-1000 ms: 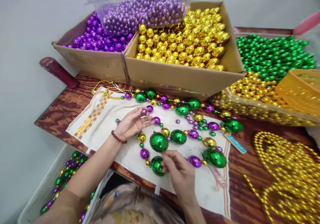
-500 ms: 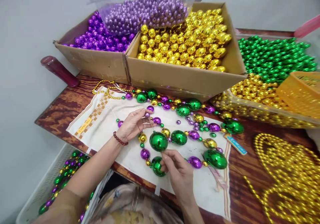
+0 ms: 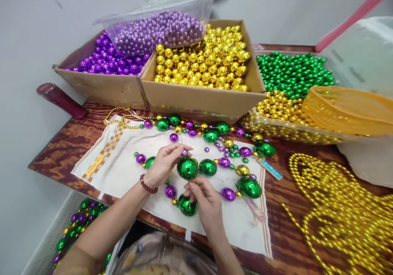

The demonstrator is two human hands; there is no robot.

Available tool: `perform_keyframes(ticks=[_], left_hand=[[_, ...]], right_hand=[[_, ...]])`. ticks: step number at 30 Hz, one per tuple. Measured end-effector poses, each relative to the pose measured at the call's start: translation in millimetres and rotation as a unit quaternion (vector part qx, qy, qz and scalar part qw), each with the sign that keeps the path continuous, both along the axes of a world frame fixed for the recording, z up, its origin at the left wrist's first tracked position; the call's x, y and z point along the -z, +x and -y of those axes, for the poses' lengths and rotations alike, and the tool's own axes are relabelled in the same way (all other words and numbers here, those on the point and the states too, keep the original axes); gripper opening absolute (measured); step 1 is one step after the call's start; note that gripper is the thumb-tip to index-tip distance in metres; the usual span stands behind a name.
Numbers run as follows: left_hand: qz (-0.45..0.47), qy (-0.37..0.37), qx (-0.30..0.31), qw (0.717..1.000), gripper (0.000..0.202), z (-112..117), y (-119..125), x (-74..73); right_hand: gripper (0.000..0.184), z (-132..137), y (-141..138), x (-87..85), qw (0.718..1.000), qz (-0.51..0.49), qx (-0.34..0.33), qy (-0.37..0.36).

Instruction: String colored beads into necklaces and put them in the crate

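Note:
A large shiny green bead (image 3: 187,168) hangs on thread between my hands, above the white cloth (image 3: 116,172). My left hand (image 3: 164,164) is closed at the bead's top, its fingertips around a small purple bead (image 3: 184,153). From below, my right hand (image 3: 207,199) pinches right under the green bead; the thread there is hidden by the fingers. Around them lies a strand of green, purple and gold beads, with another green bead (image 3: 188,205) beside my right fingers and a larger one (image 3: 249,187) to the right.
Behind the cloth stand cardboard boxes of purple beads (image 3: 123,48) and gold beads (image 3: 202,58). Green beads (image 3: 294,72) and a yellow basket (image 3: 346,107) are at right. Gold bead chains (image 3: 346,209) cover the right table. A white basket (image 3: 46,234) sits below left.
My left hand has come down toward the large green bead, and the small purple bead now sits close to its top. My right hand keeps its pinch below. The camera view has shifted.

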State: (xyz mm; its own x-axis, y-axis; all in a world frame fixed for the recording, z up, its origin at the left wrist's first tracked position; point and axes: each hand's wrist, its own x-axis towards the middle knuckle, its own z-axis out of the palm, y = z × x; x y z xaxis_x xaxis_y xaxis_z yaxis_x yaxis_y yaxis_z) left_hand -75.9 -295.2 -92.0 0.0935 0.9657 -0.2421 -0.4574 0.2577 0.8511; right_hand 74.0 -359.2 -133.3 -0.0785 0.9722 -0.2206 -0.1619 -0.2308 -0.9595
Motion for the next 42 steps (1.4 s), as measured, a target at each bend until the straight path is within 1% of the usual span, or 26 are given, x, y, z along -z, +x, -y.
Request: perform_keyframes(ticks=[4, 7, 9, 11, 12, 13, 14, 15, 16, 18, 20, 21, 22, 24, 25, 27, 29, 30, 33, 35, 37, 40, 42], left_hand=[[-0.037, 0.025, 0.025, 0.999, 0.03, 6.0, 0.1, 1.2], [-0.052, 0.044, 0.047, 0.997, 0.028, 10.5, 1.8, 1.6], [-0.045, 0.053, 0.024, 0.997, 0.025, 11.3, 4.7, 2.2], [-0.054, 0.072, -0.026, 0.996, 0.023, 8.6, 7.0, 1.8], [-0.077, 0.089, -0.044, 0.992, 0.022, 5.7, 7.3, 0.5], [-0.112, 0.113, -0.048, 0.986, 0.022, 1.9, 7.1, -1.8], [-0.154, 0.144, -0.032, 0.977, 0.023, -2.6, 6.3, -5.3], [-0.202, 0.179, -0.002, 0.963, 0.023, -7.7, 5.1, -9.8], [-0.252, 0.218, 0.033, 0.942, 0.023, -12.9, 3.9, -15.0], [-0.344, 0.299, 0.103, 0.884, 0.023, -23.1, 1.8, -26.9], [-0.412, 0.359, 0.141, 0.826, 0.023, -31.4, 0.3, -38.9], [-0.433, 0.376, 0.148, 0.806, 0.023, -34.7, -0.5, -44.5], [-0.447, 0.384, 0.15, 0.794, 0.021, -37.6, -1.5, -50.0], [-0.465, 0.387, 0.145, 0.783, 0.02, -42.1, -3.6, -60.9], [-0.471, 0.388, 0.144, 0.779, 0.021, -44.2, -4.4, -66.4], [-0.48, 0.389, 0.148, 0.772, 0.023, -48.4, -4.4, -77.6], [-0.478, 0.387, 0.163, 0.771, 0.025, -53.0, -1.4, -88.8], [-0.472, 0.387, 0.175, 0.772, 0.025, -55.2, 0.9, -94.1], [-0.451, 0.397, 0.2, 0.774, 0.025, -60.5, 8.4, -106.0], [-0.446, 0.402, 0.197, 0.775, 0.023, -62.4, 10.8, -107.9], [-0.451, 0.399, 0.182, 0.777, 0.02, -63.4, 9.6, -103.7], [-0.474, 0.392, 0.164, 0.771, 0.019, -64.5, 1.9, -90.1], [-0.496, 0.398, 0.164, 0.754, 0.019, -64.4, -5.1, -79.7]], right_hand=[[0.024, 0.3, -1.0, 1.2, 1.0, -0.003, 0.007, 0.0], [0.024, 3.4, -4.5, 3.1, 1.0, 0.013, -0.005, 0.003], [0.024, 3.6, -6.1, 3.0, 0.999, 0.033, -0.028, 0.006], [0.022, -1.1, -4.3, -0.5, 0.996, 0.052, -0.068, 0.028], [0.019, -6.0, -1.6, -4.1, 0.994, 0.059, -0.08, 0.046], [0.017, -12.6, 2.0, -9.1, 0.993, 0.065, -0.078, 0.065], [0.016, -20.9, 6.3, -15.5, 0.992, 0.07, -0.065, 0.085], [0.017, -30.3, 10.5, -23.0, 0.992, 0.074, -0.036, 0.099], [0.019, -40.5, 14.0, -31.2, 0.991, 0.076, -0.005, 0.113], [0.021, -61.4, 17.4, -48.4, 0.987, 0.068, 0.019, 0.143], [0.014, -80.2, 15.8, -63.8, 0.984, 0.039, 0.027, 0.171], [0.011, -88.2, 13.9, -70.1, 0.982, 0.018, 0.044, 0.184], [0.012, -95.1, 11.9, -75.5, 0.978, -0.006, 0.071, 0.197], [0.019, -105.0, 8.7, -83.4, 0.968, -0.053, 0.121, 0.214], [0.021, -108.1, 7.8, -86.1, 0.965, -0.072, 0.124, 0.218], [0.024, -110.8, 7.0, -90.1, 0.967, -0.089, 0.085, 0.223], [0.024, -111.1, 7.9, -93.2, 0.969, -0.078, 0.042, 0.23], [0.024, -111.4, 9.0, -94.7, 0.968, -0.071, 0.04, 0.237], [0.028, -115.2, 14.2, -99.7, 0.963, -0.068, 0.079, 0.25], [0.031, -119.9, 17.5, -102.4, 0.961, -0.076, 0.094, 0.248], [0.031, -124.2, 18.7, -102.8, 0.963, -0.087, 0.084, 0.242], [0.032, -127.3, 15.3, -98.4, 0.968, -0.112, 0.026, 0.224], [0.034, -127.6, 10.8, -94.5, 0.97, -0.117, -0.003, 0.211]])
